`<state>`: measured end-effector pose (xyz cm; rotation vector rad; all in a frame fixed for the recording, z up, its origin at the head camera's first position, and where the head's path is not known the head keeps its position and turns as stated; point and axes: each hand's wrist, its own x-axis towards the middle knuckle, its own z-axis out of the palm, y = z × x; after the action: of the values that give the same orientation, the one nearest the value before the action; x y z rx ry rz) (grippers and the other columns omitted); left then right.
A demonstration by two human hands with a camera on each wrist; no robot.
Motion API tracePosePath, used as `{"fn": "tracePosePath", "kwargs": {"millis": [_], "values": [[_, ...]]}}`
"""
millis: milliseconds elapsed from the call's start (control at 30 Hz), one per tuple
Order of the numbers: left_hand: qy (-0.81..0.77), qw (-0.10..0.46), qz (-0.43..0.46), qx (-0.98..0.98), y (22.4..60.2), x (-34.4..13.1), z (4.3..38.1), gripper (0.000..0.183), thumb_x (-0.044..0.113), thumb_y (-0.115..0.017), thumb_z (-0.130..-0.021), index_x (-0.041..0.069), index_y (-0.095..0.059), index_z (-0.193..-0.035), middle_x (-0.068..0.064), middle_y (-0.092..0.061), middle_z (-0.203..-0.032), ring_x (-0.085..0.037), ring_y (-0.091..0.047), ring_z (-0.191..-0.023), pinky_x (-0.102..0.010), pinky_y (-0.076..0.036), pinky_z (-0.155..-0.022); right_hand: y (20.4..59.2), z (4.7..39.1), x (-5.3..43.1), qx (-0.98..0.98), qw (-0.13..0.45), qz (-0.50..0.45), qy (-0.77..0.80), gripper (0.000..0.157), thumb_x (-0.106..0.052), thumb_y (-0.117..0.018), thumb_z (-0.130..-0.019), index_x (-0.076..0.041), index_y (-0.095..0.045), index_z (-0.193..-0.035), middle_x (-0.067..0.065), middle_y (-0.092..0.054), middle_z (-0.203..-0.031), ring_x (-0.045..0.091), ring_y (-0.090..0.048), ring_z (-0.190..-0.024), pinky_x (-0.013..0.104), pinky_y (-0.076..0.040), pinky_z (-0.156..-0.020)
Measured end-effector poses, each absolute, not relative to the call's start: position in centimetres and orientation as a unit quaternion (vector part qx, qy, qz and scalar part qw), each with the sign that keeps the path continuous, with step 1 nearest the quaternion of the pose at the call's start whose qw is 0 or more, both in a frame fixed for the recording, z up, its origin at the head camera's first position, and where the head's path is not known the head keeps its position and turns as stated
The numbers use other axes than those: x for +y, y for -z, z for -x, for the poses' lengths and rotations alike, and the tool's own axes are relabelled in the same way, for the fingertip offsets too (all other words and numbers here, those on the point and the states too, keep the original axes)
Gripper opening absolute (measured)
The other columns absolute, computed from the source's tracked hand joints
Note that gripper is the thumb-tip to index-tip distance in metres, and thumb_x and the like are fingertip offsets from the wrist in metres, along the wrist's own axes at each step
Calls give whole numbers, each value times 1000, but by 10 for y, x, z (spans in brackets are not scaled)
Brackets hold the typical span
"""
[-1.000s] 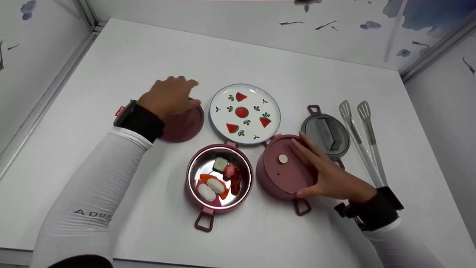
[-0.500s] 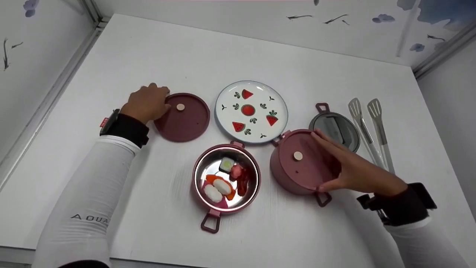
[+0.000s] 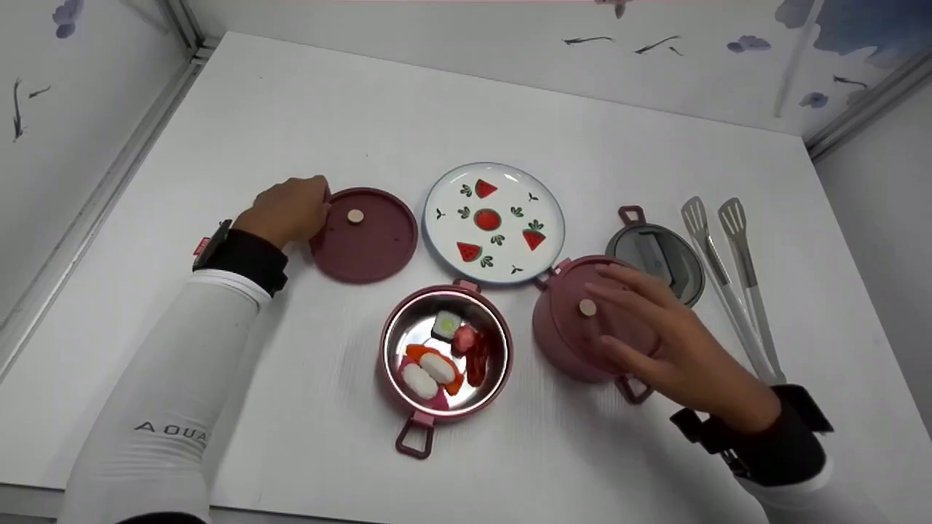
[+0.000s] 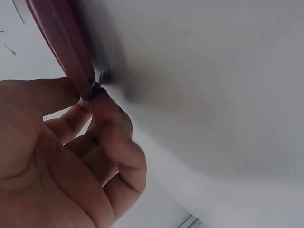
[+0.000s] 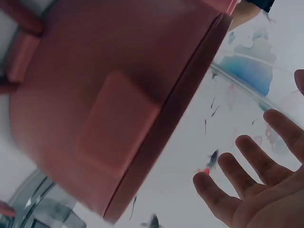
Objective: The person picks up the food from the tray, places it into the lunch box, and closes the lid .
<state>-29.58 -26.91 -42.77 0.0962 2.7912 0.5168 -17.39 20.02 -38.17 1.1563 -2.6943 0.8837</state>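
At the left, my left hand [image 3: 287, 211] pinches the rim of a dark red pot lid [image 3: 368, 251] between thumb and fingers. The left wrist view shows the thumb on one face of the lid edge [image 4: 64, 45] and a finger on the other. My right hand [image 3: 673, 338] hovers with spread fingers over a closed red pot [image 3: 564, 338]; in the right wrist view its fingers [image 5: 251, 156] are apart from the pot wall [image 5: 90, 80]. Between the hands, an open red pot [image 3: 384, 375] with a shiny inside holds several toy foods, among them sushi [image 3: 437, 367].
A white plate [image 3: 466, 204] with watermelon pictures lies behind the pots. To the right are a grey glass lid or pan [image 3: 655, 255] with dark red handles, partly hidden, and two slotted metal spatulas [image 3: 750, 291]. Walls border the white table [image 3: 306, 451].
My left hand has moved left off the middle of the lid to its left rim and gripped it. My right hand has let go of the closed pot, after shifting it slightly right.
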Motion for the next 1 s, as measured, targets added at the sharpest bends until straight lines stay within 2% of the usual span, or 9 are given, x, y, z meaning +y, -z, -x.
{"fn": "tracePosePath", "kwargs": {"millis": [100,233,300,400,467,533,633,867,1000], "values": [[-173,158,-33,972,424,-272,293,29,18,-39,-105,-2,-54,-119,-19,-64,-105,-29,-57,-88,-40,-45,-74,388,167,188,-872,31,-391,-295,61,-6,-77,-85,-16,-57,-142,11,-48,-149,23,-42,-140,14,-31,-112],[-174,138,-42,974,415,-275,289,33,20,-34,-107,-3,-48,-126,-21,-63,-107,-29,-57,-86,-39,-45,-72,392,155,172,-879,4,-377,-294,62,-12,-76,-88,-27,-53,-144,2,-47,-150,18,-43,-140,17,-34,-113],[-180,124,-50,975,408,-274,285,35,21,-32,-108,-3,-47,-128,-22,-63,-107,-28,-59,-85,-38,-46,-70,393,149,164,-885,-9,-361,-295,63,-16,-74,-90,-33,-50,-146,-4,-46,-151,16,-43,-141,25,-35,-116],[-207,107,-56,971,393,-271,277,35,22,-33,-108,-1,-46,-131,-21,-64,-107,-27,-60,-84,-38,-47,-70,394,144,153,-891,-17,-339,-302,63,-19,-73,-92,-35,-48,-147,-9,-50,-147,13,-45,-139,41,-32,-121],[-232,93,-61,966,381,-267,269,34,23,-34,-108,1,-48,-130,-20,-66,-104,-27,-61,-83,-37,-47,-70,394,143,146,-891,-22,-323,-318,63,-20,-72,-93,-36,-46,-148,-11,-55,-139,9,-52,-131,44,-40,-115],[-254,80,-70,961,368,-260,261,33,23,-35,-108,3,-50,-129,-18,-66,-100,-26,-62,-82,-37,-47,-70,394,145,140,-884,-22,-318,-342,64,-17,-71,-93,-33,-44,-149,-9,-62,-127,7,-59,-117,42,-50,-105],[-269,74,-90,956,356,-242,251,30,22,-38,-108,6,-54,-127,-15,-67,-97,-24,-64,-82,-36,-50,-69,394,147,132,-874,-32,-308,-375,66,-17,-67,-96,-32,-38,-153,-8,-64,-107,4,-61,-94,30,-57,-82],[-245,111,-155,951,362,-188,223,26,25,-45,-106,13,-62,-121,-3,-69,-91,-18,-64,-79,-32,-52,-66,403,142,118,-862,-122,-258,-419,71,-36,-54,-103,-43,-10,-159,1,-63,-92,9,-61,-74,26,-54,-68],[-221,132,-191,947,375,-167,210,24,24,-46,-105,12,-63,-118,-2,-68,-92,-17,-62,-80,-30,-51,-66,410,138,114,-885,-113,-233,-387,74,-42,-52,-103,-45,-4,-158,-4,-62,-82,8,-56,-66,25,-50,-61]]}}
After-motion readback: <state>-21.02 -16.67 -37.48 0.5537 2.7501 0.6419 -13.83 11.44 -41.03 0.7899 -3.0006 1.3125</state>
